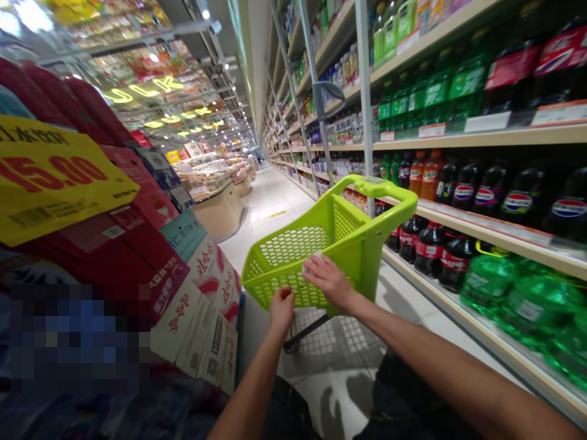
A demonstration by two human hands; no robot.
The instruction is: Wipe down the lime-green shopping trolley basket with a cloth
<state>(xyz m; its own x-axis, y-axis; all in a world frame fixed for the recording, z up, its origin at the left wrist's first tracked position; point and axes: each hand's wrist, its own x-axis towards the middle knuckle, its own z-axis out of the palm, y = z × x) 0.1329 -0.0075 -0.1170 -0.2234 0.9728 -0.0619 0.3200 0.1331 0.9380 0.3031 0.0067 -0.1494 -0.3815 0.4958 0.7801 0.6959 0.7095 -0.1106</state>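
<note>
A lime-green plastic shopping cart (367,244) with a perforated basket stands before me on the aisle floor. My right hand (328,280) lies on the upper rim of its near side, fingers stretched together. Under those fingers, a thin white cloth (304,267) shows at the edges, pressed to the rim. Lower on the same side wall, my left hand (282,304) is closed, its fingertips curled at the basket. Whatever is between the left fingers, if anything, is hidden.
Shelves (481,134) of soda bottles (499,189) run along the right. Close on the left are stacked drink cartons (215,275) under a yellow price sign (59,177). The tiled aisle (270,189) leads away past display counters (217,211).
</note>
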